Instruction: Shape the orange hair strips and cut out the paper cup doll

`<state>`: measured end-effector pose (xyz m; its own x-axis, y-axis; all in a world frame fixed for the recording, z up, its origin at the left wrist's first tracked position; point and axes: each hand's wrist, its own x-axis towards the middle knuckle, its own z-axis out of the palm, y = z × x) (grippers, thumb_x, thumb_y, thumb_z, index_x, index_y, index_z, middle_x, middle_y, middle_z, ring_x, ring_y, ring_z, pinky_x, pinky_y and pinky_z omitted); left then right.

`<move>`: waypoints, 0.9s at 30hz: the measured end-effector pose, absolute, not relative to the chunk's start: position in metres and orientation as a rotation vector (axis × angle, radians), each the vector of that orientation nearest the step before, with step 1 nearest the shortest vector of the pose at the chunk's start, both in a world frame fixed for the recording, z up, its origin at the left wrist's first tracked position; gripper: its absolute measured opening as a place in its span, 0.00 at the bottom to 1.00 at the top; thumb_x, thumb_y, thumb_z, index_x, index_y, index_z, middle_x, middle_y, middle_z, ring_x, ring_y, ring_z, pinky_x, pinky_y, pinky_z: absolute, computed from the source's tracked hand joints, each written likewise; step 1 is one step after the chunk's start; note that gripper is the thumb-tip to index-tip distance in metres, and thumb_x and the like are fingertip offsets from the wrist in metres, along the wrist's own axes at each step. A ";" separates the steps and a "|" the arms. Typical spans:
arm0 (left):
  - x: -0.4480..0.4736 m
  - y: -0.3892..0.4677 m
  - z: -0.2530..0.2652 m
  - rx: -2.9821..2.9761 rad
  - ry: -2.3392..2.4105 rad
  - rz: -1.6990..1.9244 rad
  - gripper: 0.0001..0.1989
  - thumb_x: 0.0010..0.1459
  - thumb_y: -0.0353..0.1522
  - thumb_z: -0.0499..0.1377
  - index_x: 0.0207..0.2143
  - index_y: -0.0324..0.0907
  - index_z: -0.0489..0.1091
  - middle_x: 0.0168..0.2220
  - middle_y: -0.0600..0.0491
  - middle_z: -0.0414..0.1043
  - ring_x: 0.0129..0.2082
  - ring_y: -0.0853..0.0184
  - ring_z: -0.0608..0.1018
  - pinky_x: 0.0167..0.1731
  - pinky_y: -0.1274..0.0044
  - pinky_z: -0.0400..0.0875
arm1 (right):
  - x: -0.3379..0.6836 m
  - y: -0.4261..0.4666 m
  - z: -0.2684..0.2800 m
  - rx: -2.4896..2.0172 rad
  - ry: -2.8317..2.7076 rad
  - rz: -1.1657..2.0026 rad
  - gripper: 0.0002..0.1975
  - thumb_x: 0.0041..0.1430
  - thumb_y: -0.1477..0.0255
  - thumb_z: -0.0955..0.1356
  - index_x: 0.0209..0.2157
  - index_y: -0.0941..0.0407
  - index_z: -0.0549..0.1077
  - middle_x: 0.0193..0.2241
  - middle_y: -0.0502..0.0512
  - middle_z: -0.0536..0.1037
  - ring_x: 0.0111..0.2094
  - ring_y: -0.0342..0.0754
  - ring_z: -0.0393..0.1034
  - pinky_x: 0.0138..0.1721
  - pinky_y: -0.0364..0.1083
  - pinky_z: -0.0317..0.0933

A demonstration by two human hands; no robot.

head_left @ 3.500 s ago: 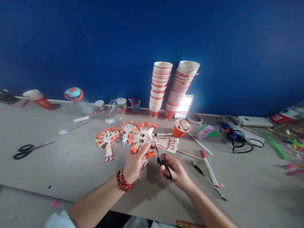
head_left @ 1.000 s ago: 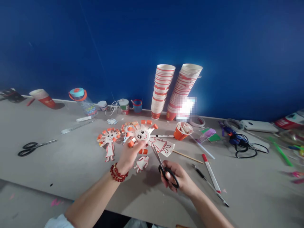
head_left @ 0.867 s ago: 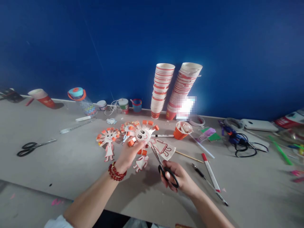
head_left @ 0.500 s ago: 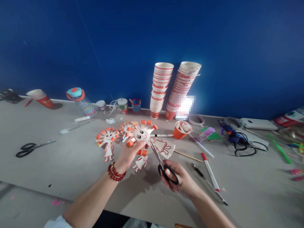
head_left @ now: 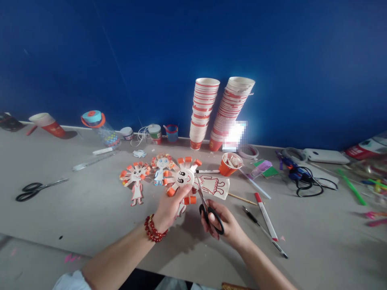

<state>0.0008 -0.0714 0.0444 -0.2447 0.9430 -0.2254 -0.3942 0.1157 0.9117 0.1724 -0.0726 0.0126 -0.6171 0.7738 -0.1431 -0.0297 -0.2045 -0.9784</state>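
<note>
My left hand [head_left: 169,208], with a red bead bracelet at the wrist, holds up a paper-cup doll head [head_left: 184,176] that has a drawn face and curled orange-tipped strips. My right hand [head_left: 224,224] grips black-handled scissors [head_left: 208,206], blades pointing up toward a white paper piece [head_left: 213,186] with a red dress drawn on it, which hangs from the head. Two finished paper dolls [head_left: 135,177] [head_left: 161,164] lie flat on the grey table just left of my left hand.
Two tall stacks of paper cups [head_left: 203,113] lean on the blue wall. An orange cup of scraps [head_left: 230,163], pens [head_left: 265,216], a glue gun with cable [head_left: 298,174], a second pair of scissors [head_left: 38,189], a ruler [head_left: 92,161] and small jars [head_left: 155,133] are scattered about.
The head with the dress piece has shifted slightly right and nearer me. The scissors have closed in on the paper, and the small cut-out under my left hand is now mostly hidden.
</note>
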 end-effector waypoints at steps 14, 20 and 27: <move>0.006 -0.077 0.044 0.682 1.202 1.429 0.10 0.48 0.37 0.64 0.26 0.38 0.72 0.20 0.56 0.72 0.20 0.72 0.73 0.20 0.82 0.65 | 0.170 -0.073 0.017 -0.852 -1.492 1.830 0.24 0.51 0.49 0.67 0.30 0.56 0.59 0.21 0.49 0.70 0.15 0.36 0.58 0.16 0.37 0.52; 0.010 -0.075 0.044 0.750 1.010 1.475 0.09 0.51 0.34 0.62 0.35 0.40 0.73 0.37 0.50 0.77 0.40 0.63 0.77 0.42 0.73 0.71 | 0.170 -0.074 0.014 -0.856 -1.462 1.828 0.24 0.51 0.49 0.67 0.29 0.57 0.60 0.20 0.49 0.70 0.13 0.36 0.56 0.14 0.37 0.50; 0.009 -0.077 0.042 0.730 0.976 1.437 0.08 0.51 0.34 0.62 0.34 0.41 0.73 0.34 0.52 0.76 0.35 0.66 0.77 0.38 0.75 0.72 | 0.171 -0.074 0.012 -0.850 -1.434 1.845 0.25 0.50 0.48 0.67 0.31 0.57 0.60 0.19 0.49 0.71 0.13 0.35 0.56 0.14 0.36 0.49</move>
